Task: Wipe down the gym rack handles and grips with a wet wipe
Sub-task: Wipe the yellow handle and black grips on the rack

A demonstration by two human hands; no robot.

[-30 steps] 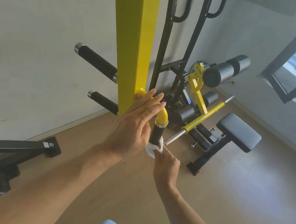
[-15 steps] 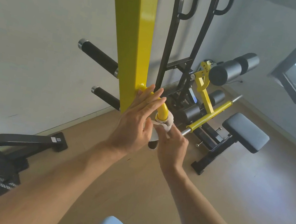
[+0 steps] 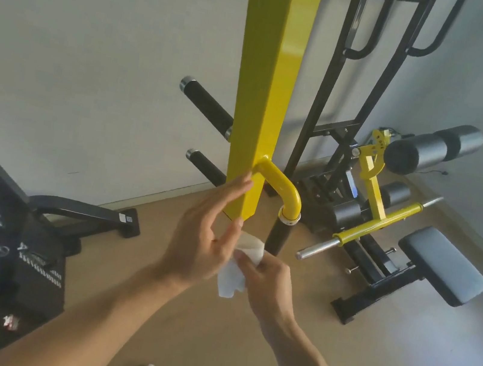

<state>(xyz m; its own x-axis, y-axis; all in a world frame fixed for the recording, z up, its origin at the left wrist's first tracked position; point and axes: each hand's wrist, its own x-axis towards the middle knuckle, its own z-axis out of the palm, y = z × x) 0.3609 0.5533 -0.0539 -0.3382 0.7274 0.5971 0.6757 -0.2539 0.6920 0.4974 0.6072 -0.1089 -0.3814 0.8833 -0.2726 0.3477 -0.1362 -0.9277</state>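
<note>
The wet wipe [image 3: 240, 265] was off the rack at this moment. Half a second earlier I had it wrapped around the top of the black grip [image 3: 278, 236], just under the chrome collar; a second earlier it was at the grip's lower end. It had since come away and sat crumpled just left of and below the grip's bottom end, apart from it as far as I could judge.

My right hand [image 3: 268, 285] pinched the wipe between thumb and fingers, with a loose flap hanging below. My left hand [image 3: 206, 234] was slack and held nothing; its straight fingers lay against the lower edge of the yellow post [image 3: 267, 92], lower than where they had rested on the yellow elbow [image 3: 281, 186] before.

Assessment: one full pass of this grip, bottom to top, appeared done. The wipe looked bunched, so refolding it before the next surface seemed likely.

Outstanding, in my judgement: the two black pegs [image 3: 207, 108] behind the post, and the black handles [image 3: 366, 28] on the frame above. The bench [image 3: 442, 265] stood well to the right.
</note>
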